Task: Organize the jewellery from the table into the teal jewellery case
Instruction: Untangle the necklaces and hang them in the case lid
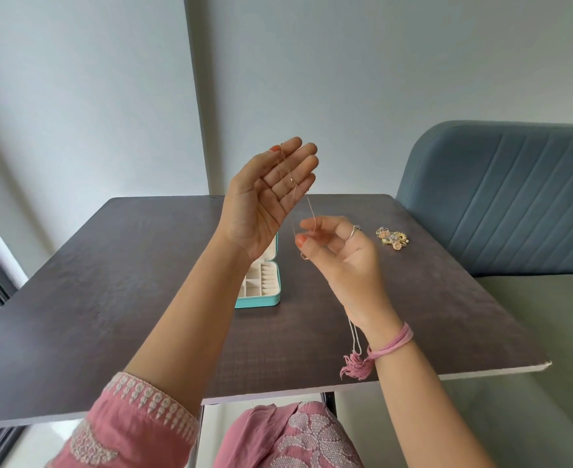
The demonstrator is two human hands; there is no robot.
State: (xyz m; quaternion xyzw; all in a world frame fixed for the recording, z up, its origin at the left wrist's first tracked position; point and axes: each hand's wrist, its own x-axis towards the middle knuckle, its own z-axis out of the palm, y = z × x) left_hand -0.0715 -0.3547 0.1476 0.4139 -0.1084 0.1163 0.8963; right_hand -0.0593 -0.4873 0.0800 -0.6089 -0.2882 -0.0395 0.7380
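Note:
My left hand (271,194) is raised palm-up above the table with straight fingers; a thin rose-gold chain (293,184) drapes over its fingers and palm. The chain runs down to my right hand (339,251), which pinches it between thumb and forefinger. A small ring-like piece (304,256) hangs below that thumb. The teal jewellery case (261,292) lies open on the table (109,298) behind my left wrist, its cream compartments showing, partly hidden by the arm. A cluster of gold and pastel jewellery (392,236) lies at the table's far right.
A silver chain (354,336) hangs below my right wrist beside a pink thread band with a tassel (356,364). A blue padded chair (501,197) stands to the right of the table. The grey wall is behind.

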